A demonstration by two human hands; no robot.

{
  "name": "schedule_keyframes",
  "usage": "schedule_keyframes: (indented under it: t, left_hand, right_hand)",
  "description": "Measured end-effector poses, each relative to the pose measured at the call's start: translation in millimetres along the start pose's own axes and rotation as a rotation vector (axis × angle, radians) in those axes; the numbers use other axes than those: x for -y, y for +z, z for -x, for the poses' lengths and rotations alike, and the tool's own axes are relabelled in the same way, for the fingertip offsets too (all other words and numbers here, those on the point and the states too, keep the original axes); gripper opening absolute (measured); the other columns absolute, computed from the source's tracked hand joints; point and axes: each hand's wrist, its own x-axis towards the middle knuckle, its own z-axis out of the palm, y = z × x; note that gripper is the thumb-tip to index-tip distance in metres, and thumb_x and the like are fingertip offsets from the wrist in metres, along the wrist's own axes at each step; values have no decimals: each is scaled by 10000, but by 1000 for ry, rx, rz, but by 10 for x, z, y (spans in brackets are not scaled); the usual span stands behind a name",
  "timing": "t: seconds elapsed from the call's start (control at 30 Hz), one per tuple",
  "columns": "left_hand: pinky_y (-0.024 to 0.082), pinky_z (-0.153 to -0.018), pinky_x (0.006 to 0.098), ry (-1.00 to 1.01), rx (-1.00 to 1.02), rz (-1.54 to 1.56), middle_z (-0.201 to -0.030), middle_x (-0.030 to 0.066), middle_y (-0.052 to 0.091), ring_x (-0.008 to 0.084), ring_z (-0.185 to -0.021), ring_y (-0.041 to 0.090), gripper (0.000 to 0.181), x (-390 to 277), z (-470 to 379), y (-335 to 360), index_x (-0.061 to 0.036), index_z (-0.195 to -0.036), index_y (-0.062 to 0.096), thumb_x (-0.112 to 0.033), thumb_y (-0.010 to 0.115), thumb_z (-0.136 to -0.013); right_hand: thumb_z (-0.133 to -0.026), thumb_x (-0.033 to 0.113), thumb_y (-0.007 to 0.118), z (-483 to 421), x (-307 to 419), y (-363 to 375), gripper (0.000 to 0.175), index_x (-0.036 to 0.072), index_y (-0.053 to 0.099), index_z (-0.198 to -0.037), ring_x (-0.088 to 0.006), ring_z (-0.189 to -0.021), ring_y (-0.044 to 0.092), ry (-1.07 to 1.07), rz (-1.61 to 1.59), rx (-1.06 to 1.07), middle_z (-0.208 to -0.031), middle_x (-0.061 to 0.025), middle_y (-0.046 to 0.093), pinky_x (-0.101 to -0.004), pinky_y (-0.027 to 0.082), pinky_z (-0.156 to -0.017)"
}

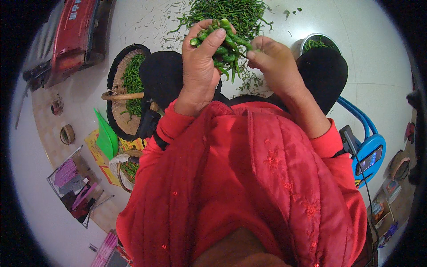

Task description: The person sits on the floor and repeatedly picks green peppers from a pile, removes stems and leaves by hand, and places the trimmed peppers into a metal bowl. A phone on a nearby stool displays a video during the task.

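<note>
A bunch of green chili peppers [230, 50] sits in my left hand [203, 63], its thumb pressed across them. The blunt ends of several peppers point up and to the left, and thin tips hang below the palm. My right hand [277, 63] pinches the lower right end of one long pepper [238, 37] between thumb and forefinger. What lies between those fingertips is partly hidden. Beyond both hands, a large heap of green chili peppers [230, 13] spreads over the pale tiled floor [367, 60].
A dark-rimmed wicker basket [116, 80] with peppers stands at my left knee. Beside it are a green plastic scoop [111, 140] and a smaller basket [125, 177]. A metal pot [302, 43] holding peppers stands beyond my right knee. A blue stool [377, 150] bears a phone [369, 160].
</note>
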Motion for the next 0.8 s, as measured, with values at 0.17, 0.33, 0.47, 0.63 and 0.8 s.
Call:
schedule_keyframes:
  t: [0.17, 0.33, 0.47, 0.63, 0.8]
  left_hand:
    - [507, -695, 274, -37, -30, 33, -882, 105, 609, 155, -741, 594, 226, -36, -12, -25, 5, -999, 508, -68, 604, -808]
    - [504, -593, 263, -26, -25, -49, -903, 52, 628, 153, -709, 615, 263, -32, -29, -43, -62, -1029, 533, -172, 617, -807]
    - [504, -627, 266, -12, -43, -50, -902, 68, 619, 155, -720, 604, 241, -17, -7, -18, -44, -1011, 533, -142, 615, -806]
    - [499, -655, 269, -10, -33, -57, -892, 77, 608, 157, -724, 589, 212, -29, 16, 18, -26, -991, 537, -119, 603, -812]
    - [497, -652, 271, -21, -63, -63, -882, 75, 607, 157, -716, 587, 198, -42, 26, 21, -24, -975, 540, -120, 601, -813]
  right_hand:
    - [-783, 131, 652, -2, 47, -44, 135, 44, 599, -872, -44, -664, 493, 54, 79, 88, -762, 34, 567, -193, 398, -585]
    - [-788, 148, 663, -3, 35, 6, 181, 30, 589, -904, -52, -702, 508, 9, 27, 32, -777, 21, 574, -199, 410, -612]
    - [-800, 172, 662, 3, 25, 70, 207, 23, 583, -920, -60, -711, 514, -44, -54, -55, -769, 9, 575, -202, 415, -617]
    - [-843, 199, 612, 11, 66, 46, 197, 23, 583, -925, -68, -699, 513, -17, -9, -42, -756, -2, 572, -209, 419, -614]
    - [-920, 193, 416, 20, 97, 33, 254, 0, 563, -994, -90, -660, 492, 46, -6, 46, -731, -13, 539, -219, 419, -656]
